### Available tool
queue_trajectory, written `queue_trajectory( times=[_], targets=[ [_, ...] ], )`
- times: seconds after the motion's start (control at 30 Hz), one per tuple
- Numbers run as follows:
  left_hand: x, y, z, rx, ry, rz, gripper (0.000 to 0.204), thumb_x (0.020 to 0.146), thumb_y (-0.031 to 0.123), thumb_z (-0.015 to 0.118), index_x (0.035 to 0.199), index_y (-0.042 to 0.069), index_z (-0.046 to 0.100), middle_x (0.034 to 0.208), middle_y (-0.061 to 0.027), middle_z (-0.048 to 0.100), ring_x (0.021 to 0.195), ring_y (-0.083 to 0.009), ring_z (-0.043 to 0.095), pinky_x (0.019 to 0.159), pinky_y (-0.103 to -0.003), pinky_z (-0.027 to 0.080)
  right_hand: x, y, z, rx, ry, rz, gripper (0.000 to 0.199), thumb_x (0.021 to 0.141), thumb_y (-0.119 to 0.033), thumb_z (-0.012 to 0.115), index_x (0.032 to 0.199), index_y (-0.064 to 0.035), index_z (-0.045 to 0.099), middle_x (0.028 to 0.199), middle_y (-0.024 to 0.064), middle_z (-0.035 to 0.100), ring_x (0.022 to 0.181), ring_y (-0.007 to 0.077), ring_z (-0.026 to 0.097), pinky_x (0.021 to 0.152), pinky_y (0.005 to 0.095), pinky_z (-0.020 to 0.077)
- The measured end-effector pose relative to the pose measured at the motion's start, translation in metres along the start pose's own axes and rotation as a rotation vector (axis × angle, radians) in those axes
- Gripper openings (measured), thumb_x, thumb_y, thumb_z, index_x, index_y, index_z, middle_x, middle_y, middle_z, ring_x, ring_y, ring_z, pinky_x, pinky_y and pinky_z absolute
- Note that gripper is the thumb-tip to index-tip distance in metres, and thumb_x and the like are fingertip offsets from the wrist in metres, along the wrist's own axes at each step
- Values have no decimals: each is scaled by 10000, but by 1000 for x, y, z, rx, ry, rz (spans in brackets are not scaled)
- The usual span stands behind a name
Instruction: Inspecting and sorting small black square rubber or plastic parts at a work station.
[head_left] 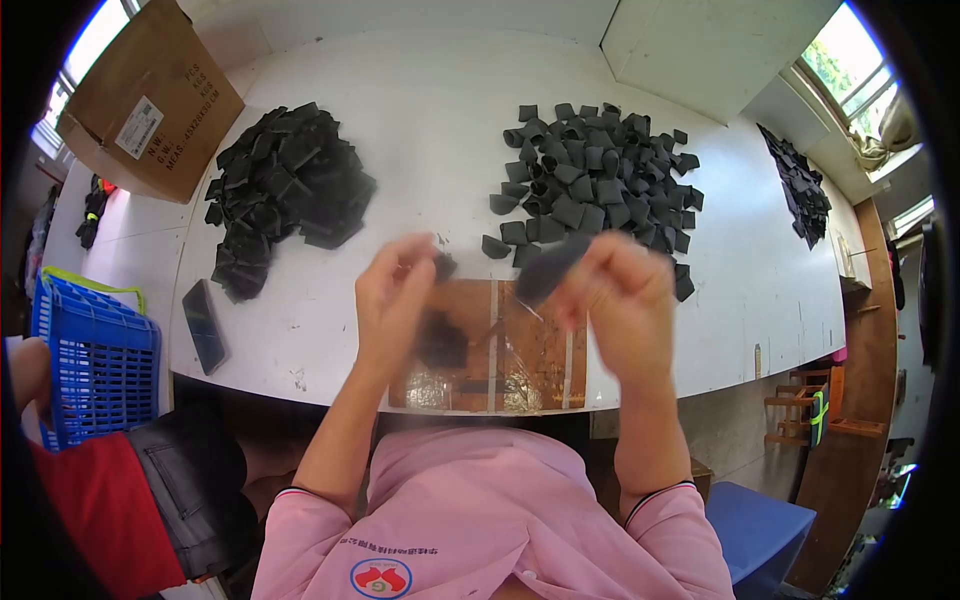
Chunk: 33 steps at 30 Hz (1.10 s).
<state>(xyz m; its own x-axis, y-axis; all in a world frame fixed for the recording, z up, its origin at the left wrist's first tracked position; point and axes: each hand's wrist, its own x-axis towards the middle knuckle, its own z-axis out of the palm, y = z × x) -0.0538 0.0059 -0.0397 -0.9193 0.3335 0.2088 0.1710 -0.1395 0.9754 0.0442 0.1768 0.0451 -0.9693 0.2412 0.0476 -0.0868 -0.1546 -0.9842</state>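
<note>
Over a brown board at the table's front edge, both of my hands are raised and smeared by motion. My right hand pinches a dark grey fabric-like piece, which tilts down to the left. Dark material shows at the fingertips of my left hand; the fingers are bent around it, though its shape is blurred. Beneath the left hand, another dark piece lies on the board. Beyond my right hand spreads a pile of small, cupped dark pieces.
Flat dark pieces are heaped at the left, near a cardboard box and a black phone-like slab. A blue basket and another person in red are at far left. More dark pieces lie far right.
</note>
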Motion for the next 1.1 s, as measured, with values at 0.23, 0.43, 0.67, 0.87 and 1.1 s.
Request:
queue_trajectory(
  times=[0.23,0.43,0.67,0.87,1.1],
  targets=[
    [40,-99,-26,1080,-113,-114,310,735,196,624,976,12,561,923,-161,549,864,-312,514,732,-394,420,-30,51,-4,-189,172,177,224,851,-175,532,943,22,585,693,23,584,591,42,489,523,180,391],
    [21,-58,-34,598,-211,-101,108,751,64,577,833,-2,553,807,-98,545,791,-203,550,677,-323,432,-53,75,16,-614,-27,157,208,819,-188,575,894,5,590,663,42,568,557,99,513,513,215,419],
    [-48,19,-13,110,-400,-212,55,784,14,583,809,5,535,773,-9,535,708,-65,470,658,-185,381,-55,75,36,-745,55,-139,245,668,-179,692,802,-18,565,678,87,534,576,242,538,498,315,427],
    [-72,29,6,-296,-16,-395,102,784,47,593,862,6,542,747,-43,565,653,-79,512,608,-198,420,-60,83,34,-923,274,-563,203,574,-23,646,751,-27,547,666,78,499,557,234,498,463,324,394],
    [-71,34,12,-356,-90,-562,48,775,43,586,800,5,571,661,-57,594,560,-99,560,524,-192,452,-63,86,30,-1137,278,-736,272,526,-43,654,772,-17,544,677,89,494,560,235,484,463,318,390]
  ],
)
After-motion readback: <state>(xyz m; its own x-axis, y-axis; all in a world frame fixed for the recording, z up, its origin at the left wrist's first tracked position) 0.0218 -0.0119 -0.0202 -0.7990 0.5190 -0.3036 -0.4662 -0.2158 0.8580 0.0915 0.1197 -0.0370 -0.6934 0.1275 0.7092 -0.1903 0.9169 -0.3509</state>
